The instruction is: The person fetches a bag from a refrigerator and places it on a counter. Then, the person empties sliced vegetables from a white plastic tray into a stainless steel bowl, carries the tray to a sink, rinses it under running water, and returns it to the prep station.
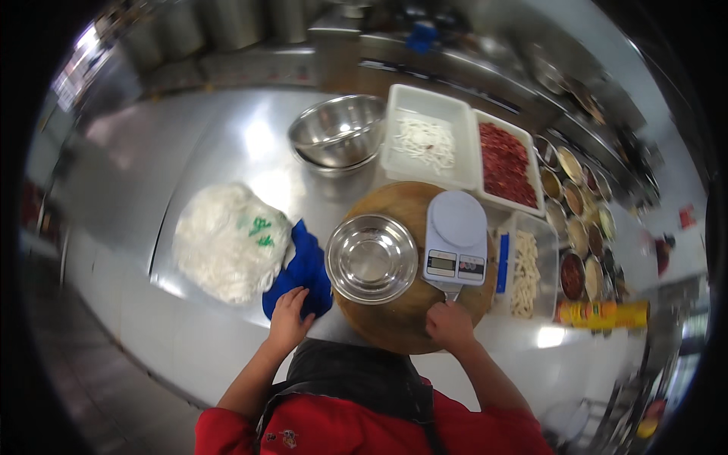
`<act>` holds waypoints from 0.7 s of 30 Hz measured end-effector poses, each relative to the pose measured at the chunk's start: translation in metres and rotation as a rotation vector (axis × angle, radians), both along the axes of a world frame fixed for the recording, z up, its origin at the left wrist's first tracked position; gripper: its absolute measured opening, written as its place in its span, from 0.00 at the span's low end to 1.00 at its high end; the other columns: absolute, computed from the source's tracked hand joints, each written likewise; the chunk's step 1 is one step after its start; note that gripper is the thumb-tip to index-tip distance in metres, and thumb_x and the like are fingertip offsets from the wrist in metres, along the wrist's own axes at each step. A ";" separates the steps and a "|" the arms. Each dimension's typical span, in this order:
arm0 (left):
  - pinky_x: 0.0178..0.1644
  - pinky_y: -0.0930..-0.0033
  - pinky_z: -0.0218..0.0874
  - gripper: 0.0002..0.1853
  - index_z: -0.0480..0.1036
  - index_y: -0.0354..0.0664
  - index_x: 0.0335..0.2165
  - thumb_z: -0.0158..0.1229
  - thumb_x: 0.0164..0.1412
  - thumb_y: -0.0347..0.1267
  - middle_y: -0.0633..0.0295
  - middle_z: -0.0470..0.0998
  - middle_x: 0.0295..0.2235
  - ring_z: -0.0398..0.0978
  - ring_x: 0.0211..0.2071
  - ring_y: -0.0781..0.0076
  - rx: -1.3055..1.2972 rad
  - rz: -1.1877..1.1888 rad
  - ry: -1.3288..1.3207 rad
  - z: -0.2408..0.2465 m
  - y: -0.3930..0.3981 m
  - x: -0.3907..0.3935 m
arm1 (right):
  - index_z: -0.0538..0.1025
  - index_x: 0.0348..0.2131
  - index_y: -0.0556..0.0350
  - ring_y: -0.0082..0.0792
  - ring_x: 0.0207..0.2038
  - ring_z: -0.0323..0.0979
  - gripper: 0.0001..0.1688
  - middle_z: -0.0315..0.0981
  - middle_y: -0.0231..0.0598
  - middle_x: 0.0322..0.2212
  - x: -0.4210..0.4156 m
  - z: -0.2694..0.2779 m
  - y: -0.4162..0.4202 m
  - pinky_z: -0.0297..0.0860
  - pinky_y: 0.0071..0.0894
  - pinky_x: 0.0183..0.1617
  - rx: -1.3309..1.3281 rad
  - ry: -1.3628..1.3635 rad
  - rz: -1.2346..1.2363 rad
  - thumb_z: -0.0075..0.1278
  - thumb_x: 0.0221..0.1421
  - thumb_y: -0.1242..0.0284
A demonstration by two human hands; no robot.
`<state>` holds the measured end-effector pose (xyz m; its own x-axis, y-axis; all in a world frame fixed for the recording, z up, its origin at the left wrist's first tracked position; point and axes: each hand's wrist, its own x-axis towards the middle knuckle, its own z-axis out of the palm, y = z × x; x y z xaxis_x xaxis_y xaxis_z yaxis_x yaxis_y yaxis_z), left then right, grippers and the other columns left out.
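My left hand (292, 321) rests with its fingers spread on a crumpled blue cloth (307, 273) at the table's edge. My right hand (451, 324) is closed around the handle of a metal tool (449, 289), whose far part is hidden beneath a digital kitchen scale (455, 239). The scale lies on a round wooden chopping board (392, 327). Beside it, on the board's left part, stands a shiny metal bowl (372, 259) with nothing in it. Left of the cloth is a large white plastic bag (230, 244) with green marks; its contents cannot be told.
Nested steel bowls (338, 133) stand behind the board. White trays hold white strips (424, 142) and dark red chopped food (506, 165). To the right are a clear tub (543, 273) with pale pieces, several seasoning bowls (574, 199) and a yellow packaged roll (603, 314).
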<state>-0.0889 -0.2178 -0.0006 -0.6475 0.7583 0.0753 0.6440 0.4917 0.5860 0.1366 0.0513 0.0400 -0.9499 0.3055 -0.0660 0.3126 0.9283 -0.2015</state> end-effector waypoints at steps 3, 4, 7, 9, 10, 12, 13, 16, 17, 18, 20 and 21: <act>0.53 0.56 0.50 0.41 0.59 0.44 0.50 0.64 0.33 0.33 0.47 0.59 0.50 0.57 0.51 0.46 -0.086 -0.227 0.039 -0.006 0.002 -0.025 | 0.69 0.16 0.52 0.41 0.29 0.65 0.05 0.66 0.36 0.21 0.021 -0.010 -0.008 0.64 0.41 0.30 0.097 -0.026 -0.198 0.48 0.37 0.72; 0.54 0.56 0.49 0.39 0.60 0.45 0.50 0.63 0.35 0.34 0.49 0.59 0.51 0.55 0.52 0.47 -0.148 -0.270 0.072 -0.007 0.004 -0.031 | 0.69 0.16 0.52 0.42 0.29 0.65 0.05 0.65 0.37 0.20 0.027 -0.011 -0.012 0.64 0.41 0.30 0.101 0.009 -0.280 0.48 0.37 0.72; 0.54 0.54 0.47 0.33 0.61 0.47 0.49 0.59 0.41 0.35 0.53 0.58 0.52 0.53 0.54 0.51 -0.217 -0.375 0.180 -0.036 0.005 -0.055 | 0.69 0.18 0.54 0.45 0.30 0.64 0.04 0.66 0.41 0.22 0.034 0.004 -0.029 0.63 0.42 0.32 -0.014 0.175 -0.492 0.49 0.37 0.77; 0.54 0.54 0.46 0.29 0.63 0.47 0.48 0.57 0.44 0.35 0.56 0.58 0.52 0.53 0.54 0.53 -0.204 -0.382 0.220 -0.059 0.007 -0.068 | 0.68 0.20 0.54 0.47 0.30 0.64 0.05 0.66 0.42 0.23 0.030 0.010 -0.036 0.63 0.42 0.33 -0.041 0.323 -0.588 0.50 0.37 0.78; 0.54 0.54 0.46 0.27 0.63 0.47 0.48 0.56 0.45 0.34 0.56 0.58 0.52 0.53 0.54 0.53 -0.183 -0.358 0.221 -0.065 0.009 -0.071 | 0.69 0.21 0.55 0.47 0.30 0.65 0.06 0.66 0.42 0.23 0.027 0.012 -0.037 0.63 0.42 0.33 -0.005 0.353 -0.614 0.50 0.37 0.79; 0.54 0.55 0.48 0.24 0.65 0.47 0.46 0.54 0.46 0.33 0.57 0.61 0.50 0.55 0.52 0.53 -0.130 -0.293 0.221 -0.069 0.015 -0.074 | 0.69 0.24 0.56 0.47 0.30 0.65 0.08 0.66 0.43 0.24 0.016 0.017 -0.032 0.63 0.41 0.33 0.062 0.416 -0.646 0.51 0.37 0.79; 0.53 0.55 0.48 0.24 0.66 0.47 0.45 0.54 0.45 0.32 0.57 0.61 0.49 0.56 0.52 0.53 -0.101 -0.279 0.234 -0.072 0.018 -0.076 | 0.69 0.26 0.56 0.47 0.30 0.65 0.09 0.67 0.44 0.24 0.009 0.020 -0.025 0.62 0.40 0.33 0.057 0.437 -0.657 0.51 0.38 0.79; 0.52 0.54 0.50 0.22 0.68 0.46 0.43 0.53 0.43 0.31 0.56 0.63 0.48 0.57 0.50 0.52 -0.032 -0.227 0.256 -0.078 0.032 -0.079 | 0.70 0.28 0.58 0.47 0.32 0.65 0.10 0.67 0.45 0.27 -0.021 0.030 0.020 0.62 0.38 0.36 0.096 0.567 -0.568 0.52 0.40 0.77; 0.52 0.54 0.50 0.22 0.68 0.46 0.42 0.53 0.42 0.31 0.56 0.63 0.48 0.58 0.50 0.52 -0.022 -0.220 0.250 -0.077 0.035 -0.077 | 0.70 0.29 0.58 0.47 0.33 0.65 0.11 0.67 0.45 0.27 -0.033 0.032 0.040 0.62 0.38 0.36 0.081 0.566 -0.549 0.52 0.40 0.77; 0.52 0.54 0.51 0.22 0.69 0.46 0.41 0.53 0.41 0.31 0.56 0.64 0.47 0.58 0.50 0.52 -0.021 -0.214 0.250 -0.074 0.034 -0.078 | 0.70 0.30 0.58 0.47 0.33 0.65 0.12 0.67 0.45 0.27 -0.048 0.033 0.059 0.62 0.38 0.37 0.057 0.571 -0.532 0.52 0.40 0.76; 0.52 0.54 0.51 0.22 0.69 0.46 0.41 0.53 0.40 0.31 0.56 0.64 0.47 0.58 0.49 0.52 -0.033 -0.198 0.253 -0.068 0.033 -0.079 | 0.70 0.31 0.59 0.47 0.33 0.65 0.13 0.67 0.46 0.28 -0.083 0.031 0.097 0.62 0.39 0.37 0.003 0.582 -0.513 0.52 0.41 0.75; 0.52 0.54 0.51 0.22 0.69 0.46 0.40 0.53 0.40 0.31 0.56 0.64 0.47 0.58 0.49 0.52 -0.038 -0.193 0.253 -0.065 0.033 -0.079 | 0.69 0.31 0.60 0.46 0.34 0.65 0.13 0.67 0.47 0.28 -0.102 0.029 0.117 0.62 0.39 0.37 -0.025 0.584 -0.508 0.52 0.41 0.75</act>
<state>-0.1676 -0.1844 -0.0658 -0.4554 0.8708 0.1850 0.8507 0.3644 0.3789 0.0344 0.1683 0.0687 -0.5763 0.7183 0.3898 0.5361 0.6922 -0.4831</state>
